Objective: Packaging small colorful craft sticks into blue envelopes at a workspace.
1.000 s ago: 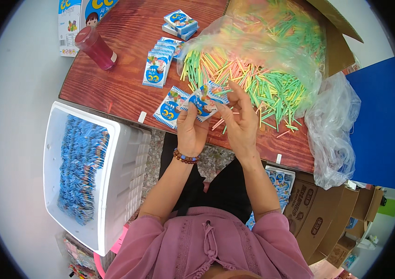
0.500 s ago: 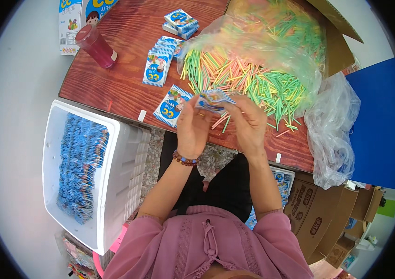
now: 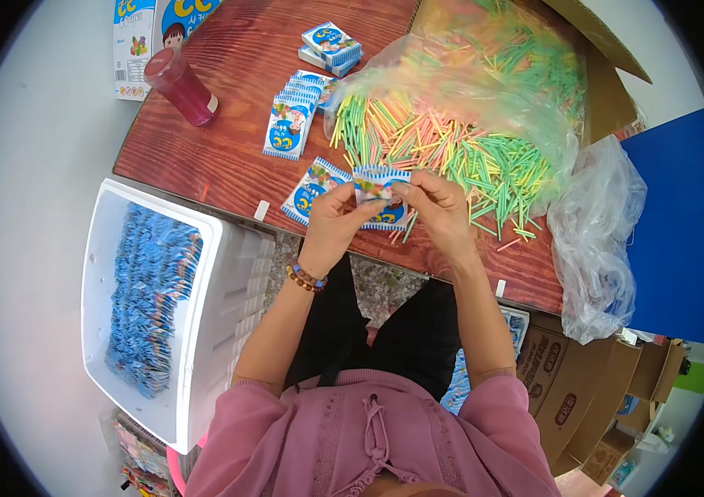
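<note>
Between my two hands, over the table's near edge, a small blue-and-white candy packet (image 3: 378,178) is held upright with its printed face toward me. My left hand (image 3: 333,225) pinches its left side, and my right hand (image 3: 445,217) pinches its right side with thumb and fingers. Just left of it, partly behind my left hand, another packet (image 3: 312,189) lies on the table. Beyond my hands, a heap of thin pink, yellow and green candy sticks (image 3: 459,153) spills out of a clear plastic bag (image 3: 443,74).
Packets (image 3: 290,124) lie in an overlapping row, with stacked ones (image 3: 331,45) farther back. A red-lidded jar (image 3: 182,87) stands at left on the wooden table (image 3: 227,178). Below left, a white bin (image 3: 203,331) holds many packets. Crumpled plastic (image 3: 596,232) and cartons (image 3: 575,381) are at right.
The packet in my hands has turned from tilted and folded over to upright and flat toward me. My left hand, formerly spread beside it, now pinches its edge. The whole view has shifted slightly.
</note>
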A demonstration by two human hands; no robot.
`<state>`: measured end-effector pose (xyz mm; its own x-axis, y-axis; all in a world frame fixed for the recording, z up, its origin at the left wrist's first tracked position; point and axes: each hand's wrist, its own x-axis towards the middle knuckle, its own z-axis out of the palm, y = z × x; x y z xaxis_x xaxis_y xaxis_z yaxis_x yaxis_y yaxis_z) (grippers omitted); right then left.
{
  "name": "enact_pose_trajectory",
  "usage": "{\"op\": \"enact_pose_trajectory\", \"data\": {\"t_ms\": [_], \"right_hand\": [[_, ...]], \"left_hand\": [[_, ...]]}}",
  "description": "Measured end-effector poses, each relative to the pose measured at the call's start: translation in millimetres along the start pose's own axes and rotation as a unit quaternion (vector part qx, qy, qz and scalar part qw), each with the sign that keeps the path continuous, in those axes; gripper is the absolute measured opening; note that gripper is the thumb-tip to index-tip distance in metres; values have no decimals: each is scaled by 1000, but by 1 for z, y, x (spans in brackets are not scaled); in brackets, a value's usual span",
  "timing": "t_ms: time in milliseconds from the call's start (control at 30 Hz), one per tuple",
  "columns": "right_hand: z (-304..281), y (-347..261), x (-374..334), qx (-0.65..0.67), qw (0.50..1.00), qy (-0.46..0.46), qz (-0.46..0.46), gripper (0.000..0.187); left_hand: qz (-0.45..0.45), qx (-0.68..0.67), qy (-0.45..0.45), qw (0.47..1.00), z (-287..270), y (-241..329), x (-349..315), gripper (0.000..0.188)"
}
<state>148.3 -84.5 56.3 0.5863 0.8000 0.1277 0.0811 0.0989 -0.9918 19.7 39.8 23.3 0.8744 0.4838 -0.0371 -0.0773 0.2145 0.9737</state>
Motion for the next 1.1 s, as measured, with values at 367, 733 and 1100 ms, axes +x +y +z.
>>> {"op": "enact_pose_trajectory", "data": {"t_ms": [367, 733, 1100], "right_hand": [[21, 23, 7, 101, 991, 31, 84, 13], [7, 30, -50, 113, 979, 26, 165, 21], [-6, 33, -72, 70, 978, 37, 192, 18]], "left_hand": [[3, 14, 74, 997, -25, 10, 7, 8], [121, 354, 151, 915, -133, 17, 67, 23], [130, 355, 319, 869, -133, -23, 87, 21]]}}
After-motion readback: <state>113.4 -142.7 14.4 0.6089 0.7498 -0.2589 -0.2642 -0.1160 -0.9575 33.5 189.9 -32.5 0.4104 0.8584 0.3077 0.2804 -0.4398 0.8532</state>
